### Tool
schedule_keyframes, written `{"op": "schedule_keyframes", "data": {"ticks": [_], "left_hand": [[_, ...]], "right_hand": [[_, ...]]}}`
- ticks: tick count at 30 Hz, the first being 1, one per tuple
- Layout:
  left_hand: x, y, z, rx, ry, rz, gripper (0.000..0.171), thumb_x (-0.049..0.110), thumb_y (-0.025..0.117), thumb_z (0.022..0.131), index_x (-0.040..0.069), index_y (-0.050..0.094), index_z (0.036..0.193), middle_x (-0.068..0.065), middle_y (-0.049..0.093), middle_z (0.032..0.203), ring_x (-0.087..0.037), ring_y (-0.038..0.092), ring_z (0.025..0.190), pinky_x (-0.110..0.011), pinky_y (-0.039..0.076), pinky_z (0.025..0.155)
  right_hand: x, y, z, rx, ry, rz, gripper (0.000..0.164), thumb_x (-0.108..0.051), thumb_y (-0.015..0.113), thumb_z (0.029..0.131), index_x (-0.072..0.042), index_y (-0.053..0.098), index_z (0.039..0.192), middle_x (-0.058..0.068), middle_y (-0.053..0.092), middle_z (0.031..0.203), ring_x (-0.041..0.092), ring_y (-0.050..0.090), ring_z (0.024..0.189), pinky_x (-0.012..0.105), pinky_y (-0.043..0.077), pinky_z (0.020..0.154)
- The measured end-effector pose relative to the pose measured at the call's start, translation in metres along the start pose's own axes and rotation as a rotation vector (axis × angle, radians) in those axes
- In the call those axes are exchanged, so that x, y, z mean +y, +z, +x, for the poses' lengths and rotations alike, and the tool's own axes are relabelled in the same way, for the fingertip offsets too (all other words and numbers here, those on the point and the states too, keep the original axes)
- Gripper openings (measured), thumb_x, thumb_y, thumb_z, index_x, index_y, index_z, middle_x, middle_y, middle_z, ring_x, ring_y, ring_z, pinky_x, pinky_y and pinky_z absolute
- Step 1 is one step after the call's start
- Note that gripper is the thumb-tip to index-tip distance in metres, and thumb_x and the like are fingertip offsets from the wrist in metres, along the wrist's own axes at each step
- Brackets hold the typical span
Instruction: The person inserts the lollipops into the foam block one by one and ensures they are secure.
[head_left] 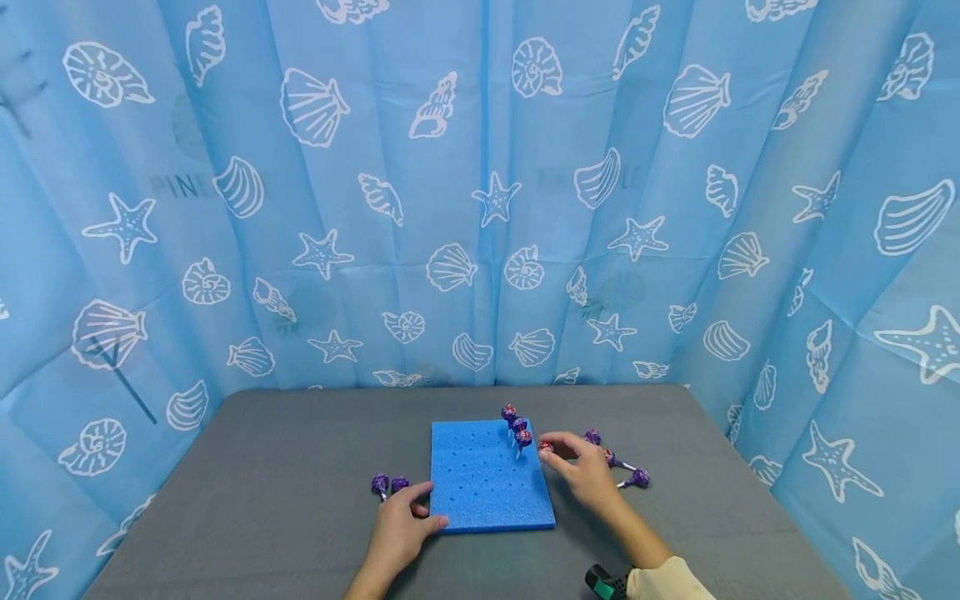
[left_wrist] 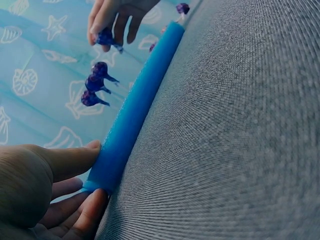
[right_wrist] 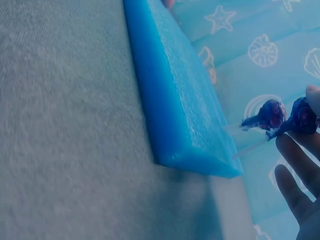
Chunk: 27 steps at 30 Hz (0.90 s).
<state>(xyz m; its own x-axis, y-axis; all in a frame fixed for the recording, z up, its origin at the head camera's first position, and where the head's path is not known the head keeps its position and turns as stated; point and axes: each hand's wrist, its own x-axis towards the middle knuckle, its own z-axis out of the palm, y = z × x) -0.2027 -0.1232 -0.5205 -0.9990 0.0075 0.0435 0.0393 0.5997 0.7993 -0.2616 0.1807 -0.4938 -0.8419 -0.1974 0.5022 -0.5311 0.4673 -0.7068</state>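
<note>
My right hand (head_left: 581, 471) pinches a purple-wrapped lollipop (head_left: 546, 448) by its round head, just off the right edge of a blue foam board (head_left: 487, 492). In the right wrist view the held lollipop (right_wrist: 304, 116) has its stick pointing down toward the board, beside another standing lollipop (right_wrist: 271, 115). Three lollipops (head_left: 522, 437) stand upright in a row along the board's right side. My left hand (head_left: 401, 529) holds the board's near left corner, thumb on one side and fingers on the other, as the left wrist view shows.
Rows of small holes dot the board. Two lollipops (head_left: 380, 483) lie left of it beside my left hand. More lollipops (head_left: 637, 478) lie on the grey table (head_left: 315, 467) behind and right of my right hand. A blue shell-print curtain (head_left: 450, 208) hangs behind the table.
</note>
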Motion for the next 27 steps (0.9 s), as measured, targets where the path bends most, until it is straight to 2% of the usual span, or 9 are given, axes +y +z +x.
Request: {"op": "schedule_keyframes", "data": {"ticks": [7, 22, 27], "left_hand": [[0.000, 0.000, 0.000, -0.003, -0.007, -0.003, 0.058, 0.019, 0.085, 0.074, 0.003, 0.064, 0.125, -0.001, 0.057, 0.087, -0.016, 0.051, 0.076, -0.036, 0.043, 0.068], [0.000, 0.001, 0.000, 0.003, -0.026, -0.003, 0.057, 0.018, 0.085, 0.073, 0.004, 0.065, 0.124, -0.002, 0.057, 0.088, -0.016, 0.051, 0.077, -0.036, 0.043, 0.067], [0.000, 0.001, 0.000, 0.003, -0.023, -0.002, 0.057, 0.018, 0.085, 0.074, 0.003, 0.064, 0.124, -0.001, 0.057, 0.088, -0.016, 0.051, 0.077, -0.036, 0.043, 0.067]], "right_hand": [[-0.005, 0.008, 0.000, -0.003, -0.007, 0.038, 0.020, -0.010, 0.071, 0.089, -0.001, 0.069, 0.106, -0.003, 0.068, 0.096, 0.013, 0.063, 0.086, 0.028, 0.052, 0.076], [-0.011, 0.020, -0.002, -0.034, 0.052, 0.091, 0.019, -0.015, 0.071, 0.090, -0.007, 0.071, 0.107, -0.006, 0.068, 0.097, 0.012, 0.063, 0.086, 0.027, 0.051, 0.076], [-0.011, 0.023, -0.003, -0.022, 0.014, 0.094, 0.018, -0.011, 0.072, 0.089, -0.007, 0.071, 0.106, -0.004, 0.069, 0.097, 0.012, 0.063, 0.085, 0.028, 0.051, 0.075]]}}
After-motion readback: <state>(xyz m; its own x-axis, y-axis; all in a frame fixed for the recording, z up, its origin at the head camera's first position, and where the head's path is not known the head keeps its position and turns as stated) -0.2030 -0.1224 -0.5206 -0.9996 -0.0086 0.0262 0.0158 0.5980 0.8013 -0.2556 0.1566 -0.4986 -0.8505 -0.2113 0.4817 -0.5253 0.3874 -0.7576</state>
